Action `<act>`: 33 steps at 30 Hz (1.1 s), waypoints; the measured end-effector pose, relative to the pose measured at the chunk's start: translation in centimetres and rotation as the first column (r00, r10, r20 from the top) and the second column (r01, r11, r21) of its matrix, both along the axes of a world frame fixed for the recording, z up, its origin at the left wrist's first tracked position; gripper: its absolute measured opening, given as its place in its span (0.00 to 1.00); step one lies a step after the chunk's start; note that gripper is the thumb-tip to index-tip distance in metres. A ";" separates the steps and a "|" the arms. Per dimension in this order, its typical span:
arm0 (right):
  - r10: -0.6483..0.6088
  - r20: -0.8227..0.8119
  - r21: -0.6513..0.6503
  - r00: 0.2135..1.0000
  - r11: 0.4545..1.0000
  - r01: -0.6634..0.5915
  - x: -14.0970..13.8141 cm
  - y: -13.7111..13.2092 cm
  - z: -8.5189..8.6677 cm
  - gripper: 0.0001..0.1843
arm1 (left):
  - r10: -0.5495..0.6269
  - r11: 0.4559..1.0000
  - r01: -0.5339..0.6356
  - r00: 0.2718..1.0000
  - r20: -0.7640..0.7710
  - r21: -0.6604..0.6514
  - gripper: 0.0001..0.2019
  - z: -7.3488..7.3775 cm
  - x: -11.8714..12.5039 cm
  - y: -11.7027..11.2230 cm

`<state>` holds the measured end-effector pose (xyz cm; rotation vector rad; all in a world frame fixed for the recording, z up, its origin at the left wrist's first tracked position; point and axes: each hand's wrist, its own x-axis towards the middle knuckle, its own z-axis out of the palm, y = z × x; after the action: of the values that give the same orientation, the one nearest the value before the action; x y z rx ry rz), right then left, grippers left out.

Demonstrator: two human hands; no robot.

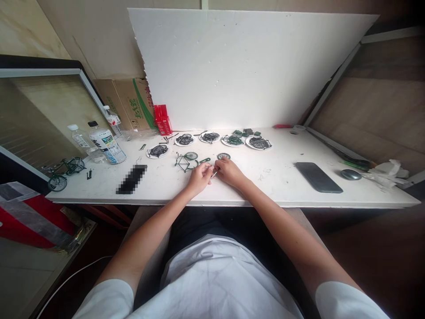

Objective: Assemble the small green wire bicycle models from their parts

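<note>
My left hand (pixel 199 176) and my right hand (pixel 230 172) meet close together just above the white table, both with fingers pinched. A thin silvery rod (pixel 214 175) shows between the fingertips, its end at the right fingers; what the left fingers grip is too small to make out. Left of the hands lies a green toy bicycle frame (pixel 181 164), with a small spoked wheel (pixel 191 155) at its upper edge. A green elongated part (pixel 204 160) lies just beyond my left hand. Another spoked wheel (pixel 223 156) lies right beyond my right fingers.
Several white plates (pixel 148 153) of small dark and green parts line the back. An assembled toy bicycle (pixel 66 172) stands far left, near plastic bottles (pixel 108 144). A phone (pixel 318 176) and a dark rounded object (pixel 351 174) lie right. A white board (pixel 252 66) stands behind.
</note>
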<state>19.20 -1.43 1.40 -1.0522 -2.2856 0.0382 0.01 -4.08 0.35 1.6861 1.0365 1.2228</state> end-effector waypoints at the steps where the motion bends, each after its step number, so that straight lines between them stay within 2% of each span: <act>1: 0.002 -0.005 -0.003 1.000 1.000 -0.002 0.0 0.0 0.0 0.13 | -0.001 1.000 0.001 1.000 0.000 0.001 0.14 -0.1 0.0 0.0; 15: 0.095 -0.081 -0.035 0.992 0.995 -0.098 0.0 -0.2 -0.1 0.11 | -0.008 1.000 0.008 1.000 0.000 0.003 0.16 -0.1 0.0 0.0; 33: 0.079 -0.155 -0.090 0.985 0.991 -0.094 0.0 -0.1 -0.3 0.12 | -0.030 1.000 0.030 0.999 0.016 0.006 0.15 0.1 0.1 -0.1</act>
<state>19.19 -1.51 1.12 -0.9632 -2.2089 0.2589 0.08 -4.21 0.44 1.6878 0.9954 1.2199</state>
